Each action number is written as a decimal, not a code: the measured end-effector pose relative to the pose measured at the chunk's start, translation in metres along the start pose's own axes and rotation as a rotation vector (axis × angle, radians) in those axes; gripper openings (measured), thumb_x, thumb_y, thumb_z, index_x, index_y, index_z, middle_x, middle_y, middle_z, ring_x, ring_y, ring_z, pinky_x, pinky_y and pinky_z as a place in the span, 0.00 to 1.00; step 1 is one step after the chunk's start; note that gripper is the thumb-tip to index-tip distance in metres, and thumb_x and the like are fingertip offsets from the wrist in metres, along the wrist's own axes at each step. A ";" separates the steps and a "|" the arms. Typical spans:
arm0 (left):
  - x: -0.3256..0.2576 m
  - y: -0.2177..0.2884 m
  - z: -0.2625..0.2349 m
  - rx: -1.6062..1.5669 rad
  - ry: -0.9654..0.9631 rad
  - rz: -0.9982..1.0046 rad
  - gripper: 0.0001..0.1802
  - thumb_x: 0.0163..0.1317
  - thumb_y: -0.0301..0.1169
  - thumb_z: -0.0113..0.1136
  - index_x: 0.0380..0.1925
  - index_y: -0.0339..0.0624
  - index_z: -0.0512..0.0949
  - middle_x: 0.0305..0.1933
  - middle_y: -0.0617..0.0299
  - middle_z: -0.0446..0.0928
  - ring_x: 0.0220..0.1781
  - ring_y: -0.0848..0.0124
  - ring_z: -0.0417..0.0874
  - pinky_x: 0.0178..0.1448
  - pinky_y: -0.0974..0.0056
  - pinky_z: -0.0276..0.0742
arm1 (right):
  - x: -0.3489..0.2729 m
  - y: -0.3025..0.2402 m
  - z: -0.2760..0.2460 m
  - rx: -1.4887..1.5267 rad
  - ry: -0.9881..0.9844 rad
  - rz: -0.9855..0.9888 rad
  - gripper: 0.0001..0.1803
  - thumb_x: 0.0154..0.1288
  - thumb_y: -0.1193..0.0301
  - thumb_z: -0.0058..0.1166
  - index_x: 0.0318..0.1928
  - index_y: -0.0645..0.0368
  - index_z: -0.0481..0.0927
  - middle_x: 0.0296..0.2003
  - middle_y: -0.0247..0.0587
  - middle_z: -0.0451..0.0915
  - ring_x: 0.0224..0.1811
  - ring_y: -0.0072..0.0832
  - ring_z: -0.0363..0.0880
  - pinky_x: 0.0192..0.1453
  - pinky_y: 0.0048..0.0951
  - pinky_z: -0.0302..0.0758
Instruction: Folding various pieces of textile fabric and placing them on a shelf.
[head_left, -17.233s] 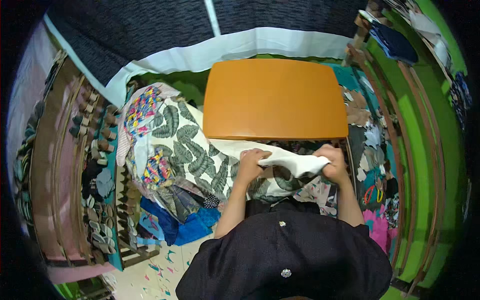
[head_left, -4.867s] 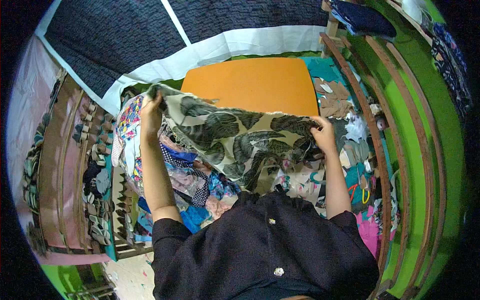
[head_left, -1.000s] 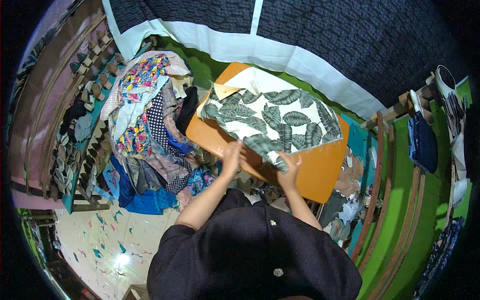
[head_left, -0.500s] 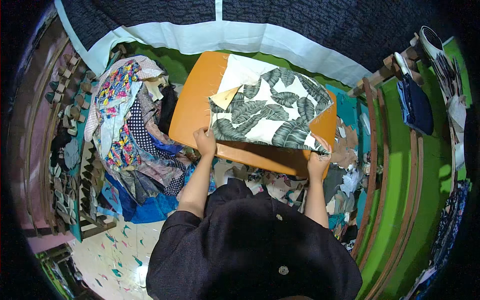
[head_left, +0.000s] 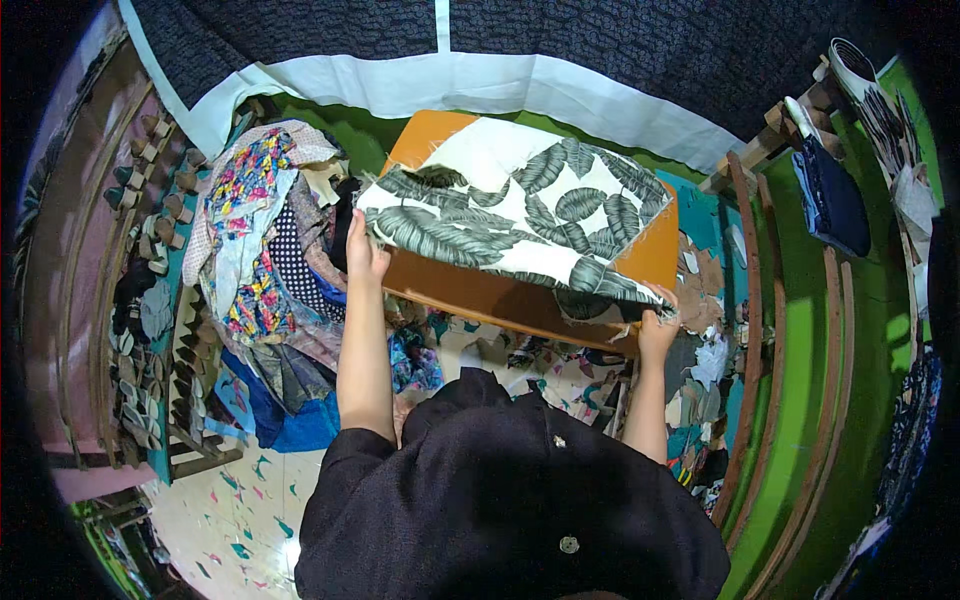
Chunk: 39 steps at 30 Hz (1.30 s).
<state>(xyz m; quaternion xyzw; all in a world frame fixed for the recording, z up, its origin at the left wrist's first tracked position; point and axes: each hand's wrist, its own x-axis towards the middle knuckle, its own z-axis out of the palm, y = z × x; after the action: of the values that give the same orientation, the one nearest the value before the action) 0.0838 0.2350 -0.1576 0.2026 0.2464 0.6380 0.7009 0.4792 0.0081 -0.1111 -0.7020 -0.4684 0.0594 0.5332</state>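
Note:
A white cloth with dark grey leaf print (head_left: 560,205) lies over an orange tabletop (head_left: 450,287), its frayed near edge raised off the surface. My left hand (head_left: 368,248) grips the near left corner, held up beyond the table's left side. At the near right corner, my right hand (head_left: 657,325) pinches the cloth past the table's front edge. Between the hands the near edge sags a little, and shadow falls on the table under it. The far part of the cloth, plain white at the far left, rests on the table.
Left of the table rises a heap of mixed fabrics (head_left: 265,235). Wooden racks with shoe-form-like pieces (head_left: 150,240) stand farther left. Scraps litter the floor (head_left: 235,500). On the right are wooden rails (head_left: 750,330), fabric offcuts (head_left: 700,300) and folded dark blue cloth (head_left: 835,205).
My left hand has moved left and away from me, lifting the cloth's near left corner outward. My right hand has shifted slightly right. The small beige piece on the cloth no longer shows.

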 end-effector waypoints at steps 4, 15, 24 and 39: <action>-0.008 -0.017 0.000 -0.082 -0.120 0.029 0.21 0.64 0.39 0.44 0.56 0.48 0.60 0.54 0.62 0.66 0.52 0.68 0.69 0.53 0.58 0.66 | 0.008 -0.001 0.002 0.170 0.015 0.090 0.21 0.41 0.85 0.36 0.39 0.67 0.76 0.38 0.41 0.75 0.43 0.29 0.72 0.53 0.27 0.63; -0.014 -0.032 -0.010 0.295 -0.014 0.019 0.21 0.56 0.17 0.48 0.52 0.35 0.65 0.43 0.61 0.73 0.39 0.74 0.75 0.41 0.71 0.72 | 0.003 -0.022 -0.017 0.314 0.157 0.139 0.19 0.41 0.86 0.38 0.38 0.70 0.75 0.37 0.40 0.76 0.41 0.27 0.73 0.50 0.25 0.66; -0.005 0.068 0.093 0.805 -0.315 0.167 0.23 0.55 0.21 0.53 0.53 0.36 0.68 0.40 0.64 0.73 0.37 0.80 0.71 0.43 0.76 0.66 | 0.047 -0.021 -0.068 0.276 0.082 0.147 0.12 0.47 0.82 0.48 0.36 0.69 0.74 0.33 0.38 0.75 0.33 0.25 0.73 0.41 0.26 0.69; -0.035 0.134 0.147 1.790 -0.516 0.827 0.10 0.36 0.20 0.59 0.25 0.37 0.77 0.33 0.56 0.68 0.37 0.63 0.71 0.39 0.66 0.69 | 0.081 -0.079 -0.118 0.314 -0.415 -0.066 0.11 0.53 0.75 0.53 0.38 0.67 0.76 0.29 0.32 0.76 0.31 0.17 0.71 0.36 0.20 0.68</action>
<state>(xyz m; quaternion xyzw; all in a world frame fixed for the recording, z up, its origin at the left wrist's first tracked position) 0.0638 0.2186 0.0424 0.8532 0.3851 0.3484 0.0486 0.5462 -0.0159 0.0365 -0.5676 -0.5754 0.2568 0.5299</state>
